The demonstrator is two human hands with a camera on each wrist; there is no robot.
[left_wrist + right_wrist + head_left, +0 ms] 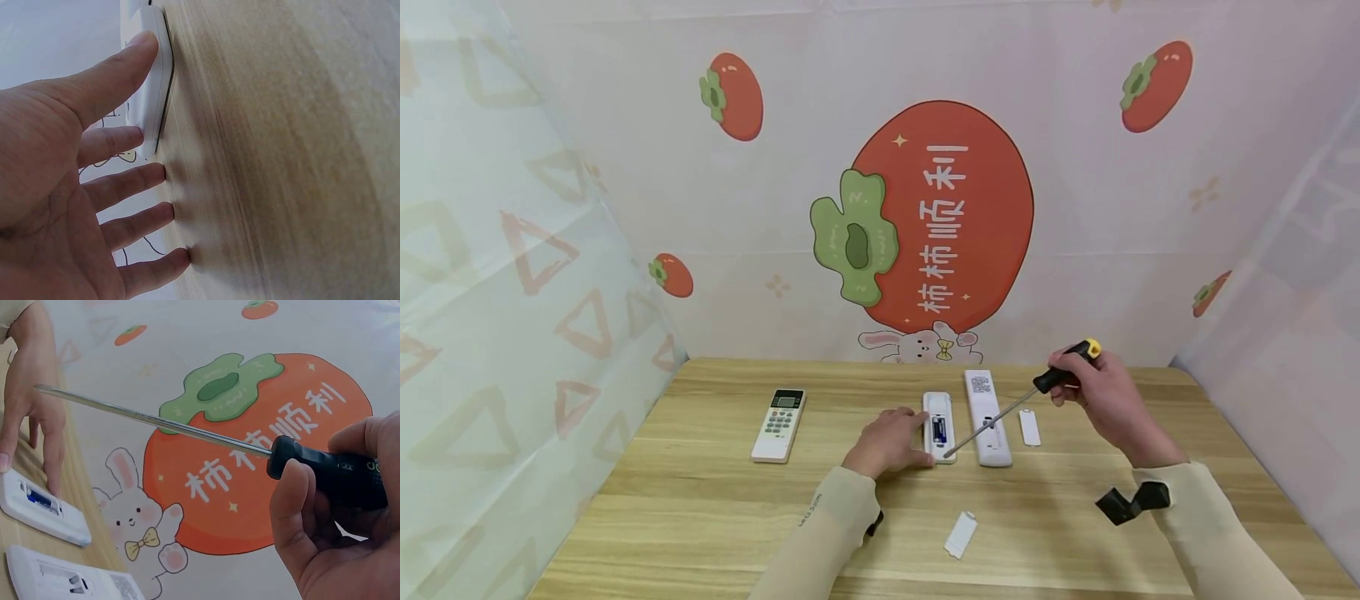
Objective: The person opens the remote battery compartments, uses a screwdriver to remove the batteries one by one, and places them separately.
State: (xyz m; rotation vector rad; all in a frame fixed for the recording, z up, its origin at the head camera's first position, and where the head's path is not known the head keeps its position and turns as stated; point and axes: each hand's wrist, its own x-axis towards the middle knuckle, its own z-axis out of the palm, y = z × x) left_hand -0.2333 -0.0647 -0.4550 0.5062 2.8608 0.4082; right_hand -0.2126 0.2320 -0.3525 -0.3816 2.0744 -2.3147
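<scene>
A white remote control (pixel 936 402) lies face down, its battery compartment uncovered and blue-and-dark batteries (pixel 41 499) inside. My left hand (pixel 891 443) steadies it from the left, the thumb (pixel 145 42) on its edge and the index fingertip at its side; the fingers are mostly straight, the others resting toward the wood. With curled fingers my right hand (pixel 1108 400) grips the black-and-yellow handle of a screwdriver (pixel 325 470). Its metal shaft slants down left across a second white remote (pixel 996 457), also with an uncovered compartment. In the right wrist view, the tip appears raised above the remotes.
To the left lies a third remote (pixel 778 427), buttons up. One small white battery cover (pixel 1030 427) is right of the second remote; another cover (pixel 960 535) lies nearer the front. The wooden table (pixel 685 500) ends at a printed cloth backdrop (pixel 760 217).
</scene>
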